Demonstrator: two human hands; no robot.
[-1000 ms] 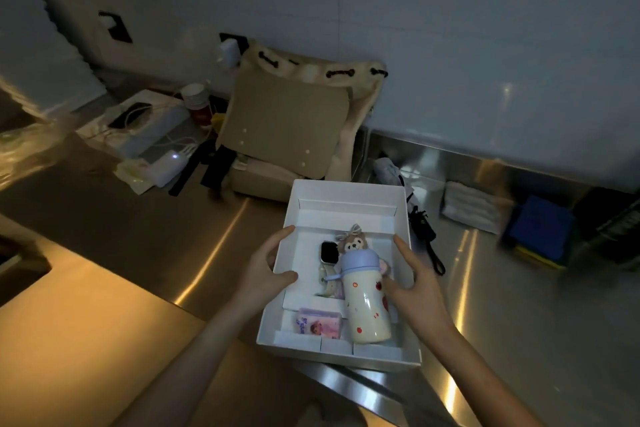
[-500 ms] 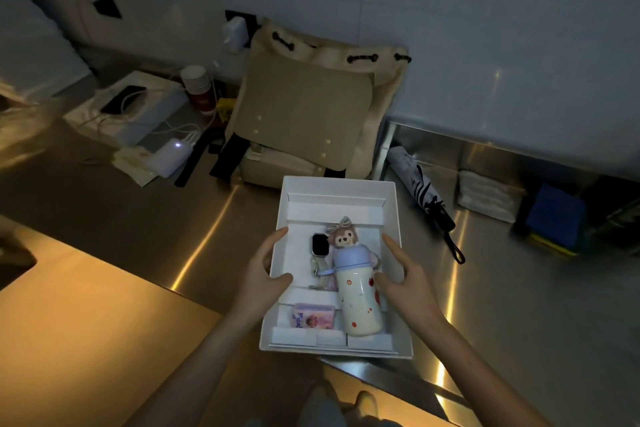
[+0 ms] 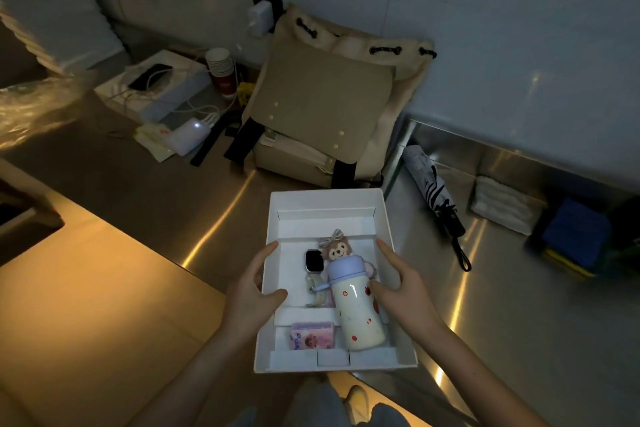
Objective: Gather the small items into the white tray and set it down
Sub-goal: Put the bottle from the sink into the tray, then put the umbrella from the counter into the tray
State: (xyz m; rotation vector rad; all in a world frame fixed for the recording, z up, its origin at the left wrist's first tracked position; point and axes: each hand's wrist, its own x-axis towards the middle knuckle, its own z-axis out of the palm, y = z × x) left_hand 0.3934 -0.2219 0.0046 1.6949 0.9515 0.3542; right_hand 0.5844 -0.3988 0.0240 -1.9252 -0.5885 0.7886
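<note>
I hold the white tray (image 3: 325, 204) by its two long sides, over the front edge of the steel counter. My left hand (image 3: 252, 291) grips the left wall with the thumb inside. My right hand (image 3: 401, 291) grips the right wall, thumb against the bottle. Inside the tray lie a cream bottle (image 3: 356, 312) with a lilac cap, a small plush toy (image 3: 336, 250), a smartwatch (image 3: 314, 262) and a pink packet (image 3: 312, 340).
A beige backpack (image 3: 325, 104) stands just behind the tray against the wall. A folded umbrella (image 3: 433, 194), a white cloth (image 3: 502, 204) and a blue sponge (image 3: 575, 236) lie to the right. Chargers, cables and paper cups (image 3: 221, 69) sit at the back left.
The tray has come nearer to me and lower in view, its near end now past the counter's front edge. Both hands keep the same grip on its sides.
</note>
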